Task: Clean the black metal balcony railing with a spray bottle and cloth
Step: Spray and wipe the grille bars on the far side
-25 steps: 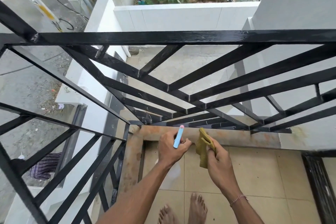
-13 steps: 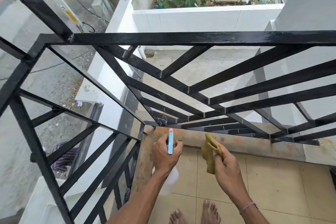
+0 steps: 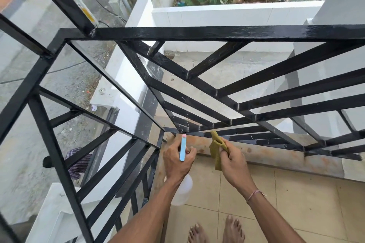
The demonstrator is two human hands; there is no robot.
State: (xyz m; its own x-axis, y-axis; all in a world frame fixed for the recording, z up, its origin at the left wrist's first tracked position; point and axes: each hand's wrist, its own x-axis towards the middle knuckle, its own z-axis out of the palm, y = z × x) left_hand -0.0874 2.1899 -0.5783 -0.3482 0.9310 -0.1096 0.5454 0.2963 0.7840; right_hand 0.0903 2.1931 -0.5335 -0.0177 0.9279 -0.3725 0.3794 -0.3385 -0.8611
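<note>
The left hand (image 3: 177, 161) grips the spray bottle (image 3: 182, 149), aimed at 12 o'clock at the railing (image 3: 197, 102); the right hand (image 3: 234, 161) pinches the cloth (image 3: 216, 149), ready to wipe.

Railing (image 3: 227, 33) bars ahead — gaps between

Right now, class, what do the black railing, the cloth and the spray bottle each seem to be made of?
Black balcony railing: painted metal, glossy; sheen and seams like welds at the joints.
Olive-yellow cloth: soft fabric, matte; it folds and droops from the right hand.
Spray bottle in the left hand: probably plastic, translucent white body, light blue head.
</note>
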